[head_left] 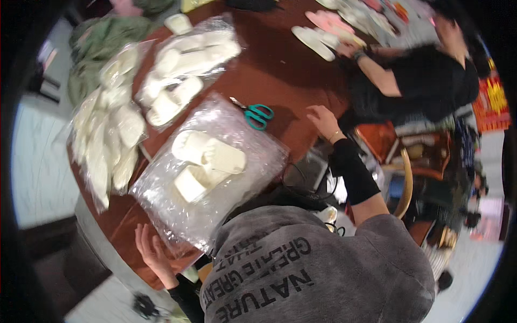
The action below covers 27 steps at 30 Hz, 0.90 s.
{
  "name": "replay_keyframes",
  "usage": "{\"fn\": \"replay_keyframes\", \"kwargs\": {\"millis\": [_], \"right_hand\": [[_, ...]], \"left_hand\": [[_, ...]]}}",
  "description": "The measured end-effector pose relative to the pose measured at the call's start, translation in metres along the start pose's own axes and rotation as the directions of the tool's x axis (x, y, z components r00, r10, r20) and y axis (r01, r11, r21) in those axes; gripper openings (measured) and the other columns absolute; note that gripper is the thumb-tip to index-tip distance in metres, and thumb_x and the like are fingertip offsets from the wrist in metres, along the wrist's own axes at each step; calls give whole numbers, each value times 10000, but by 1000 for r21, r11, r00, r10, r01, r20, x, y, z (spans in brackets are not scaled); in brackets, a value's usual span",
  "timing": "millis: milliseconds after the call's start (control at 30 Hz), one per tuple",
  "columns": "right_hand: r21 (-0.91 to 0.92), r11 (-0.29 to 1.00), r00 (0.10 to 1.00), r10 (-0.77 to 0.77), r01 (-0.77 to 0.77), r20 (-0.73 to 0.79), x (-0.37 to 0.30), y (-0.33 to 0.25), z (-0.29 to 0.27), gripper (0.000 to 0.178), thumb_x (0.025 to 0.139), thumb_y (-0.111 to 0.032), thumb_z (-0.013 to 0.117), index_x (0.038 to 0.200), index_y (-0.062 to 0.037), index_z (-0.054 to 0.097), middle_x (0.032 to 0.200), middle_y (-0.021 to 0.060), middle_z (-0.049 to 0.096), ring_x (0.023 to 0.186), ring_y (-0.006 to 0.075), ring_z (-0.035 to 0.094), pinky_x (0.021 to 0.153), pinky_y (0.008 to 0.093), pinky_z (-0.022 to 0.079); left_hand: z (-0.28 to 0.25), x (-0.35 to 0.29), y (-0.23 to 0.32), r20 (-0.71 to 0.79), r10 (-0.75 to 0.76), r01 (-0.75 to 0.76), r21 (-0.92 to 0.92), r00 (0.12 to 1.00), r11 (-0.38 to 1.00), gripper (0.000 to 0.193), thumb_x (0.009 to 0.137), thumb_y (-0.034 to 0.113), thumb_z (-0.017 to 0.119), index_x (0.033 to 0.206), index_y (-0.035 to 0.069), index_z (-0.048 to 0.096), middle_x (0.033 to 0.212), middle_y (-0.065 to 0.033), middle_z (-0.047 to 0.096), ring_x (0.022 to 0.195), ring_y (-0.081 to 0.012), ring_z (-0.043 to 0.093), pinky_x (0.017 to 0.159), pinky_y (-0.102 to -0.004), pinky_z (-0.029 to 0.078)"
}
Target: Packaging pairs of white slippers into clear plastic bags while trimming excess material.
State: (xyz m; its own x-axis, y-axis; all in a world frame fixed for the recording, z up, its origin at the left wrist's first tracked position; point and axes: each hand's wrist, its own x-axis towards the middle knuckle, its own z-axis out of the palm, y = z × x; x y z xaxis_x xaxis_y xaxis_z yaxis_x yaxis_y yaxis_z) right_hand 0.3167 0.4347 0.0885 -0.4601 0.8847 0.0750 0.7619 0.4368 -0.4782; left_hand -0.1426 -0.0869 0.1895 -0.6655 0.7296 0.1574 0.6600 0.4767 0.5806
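My left hand [153, 253] is at the near left edge of the brown-covered table, fingers stretched out and holding nothing. It is beside the lower corner of a stack of clear plastic bags [253, 145]. On these bags lie several cream-white slippers [226, 158], loose and close together. My right hand [326, 123] is over the right side of the table, its fingers extended and nothing in it. Scissors with teal handles [259, 117] lie between that hand and the bags, nearest to the bags' far corner.
Bagged white slippers [207, 51] lie on the far left, with more bagged slippers [116, 121] along the left edge. Green cloth [107, 43] is behind them. A person in black [414, 81] stands at the far right, near white and pink slippers [328, 24]. A wooden chair [405, 183] is at right.
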Motion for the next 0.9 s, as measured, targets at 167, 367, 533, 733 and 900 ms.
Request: {"fn": "replay_keyframes", "kwargs": {"millis": [167, 367, 533, 733, 900], "right_hand": [[375, 745, 825, 552, -552, 118, -133, 169, -14, 309, 971, -270, 681, 1173, -43, 739, 951, 89, 780, 833, 195, 751, 725, 347, 579], [431, -144, 85, 880, -891, 468, -357, 358, 47, 219, 1001, -260, 627, 1089, -93, 737, 875, 40, 750, 641, 183, 674, 554, 343, 538], [-223, 635, 559, 764, -739, 322, -410, 394, 131, 343, 907, -285, 737, 1198, -105, 719, 1126, 190, 746, 1100, 360, 709, 932, 440, 572], [85, 318, 316, 948, -944, -42, -371, 414, 168, 809, 817, -258, 845, 1533, -181, 476, 1499, 279, 508, 1317, 500, 547, 1058, 530, 507], [195, 262, 237, 961, -945, -138, -369, 453, 186, 940, 817, -307, 865, 1606, -249, 359, 1622, 285, 347, 1456, 534, 378, 1105, 623, 456]], "left_hand": [[64, -3, 0, 406, -32, 61, -59, 913, 996, 415, 1012, 76, 655, 1420, 9, 620, 1519, -182, 569, 1455, -341, 488, 1184, -440, 390], [82, 4, 13, 484, -169, 200, -11, 859, 980, 385, 1041, 66, 601, 1416, -22, 607, 1495, -191, 581, 1406, -324, 531, 1160, -421, 417], [85, 34, 75, 431, -113, 62, 132, 895, 989, 354, 1055, 38, 572, 1395, -58, 601, 1464, -204, 599, 1360, -320, 570, 1148, -407, 430], [194, 60, 213, 568, 107, -175, 66, 816, 982, 341, 1044, 42, 593, 1373, -43, 614, 1445, -188, 619, 1347, -321, 588, 1135, -397, 444], [360, 41, 373, 857, 347, -232, -275, 381, 933, 340, 1023, 52, 629, 1358, -5, 635, 1431, -166, 636, 1339, -319, 601, 1125, -386, 452]]}}
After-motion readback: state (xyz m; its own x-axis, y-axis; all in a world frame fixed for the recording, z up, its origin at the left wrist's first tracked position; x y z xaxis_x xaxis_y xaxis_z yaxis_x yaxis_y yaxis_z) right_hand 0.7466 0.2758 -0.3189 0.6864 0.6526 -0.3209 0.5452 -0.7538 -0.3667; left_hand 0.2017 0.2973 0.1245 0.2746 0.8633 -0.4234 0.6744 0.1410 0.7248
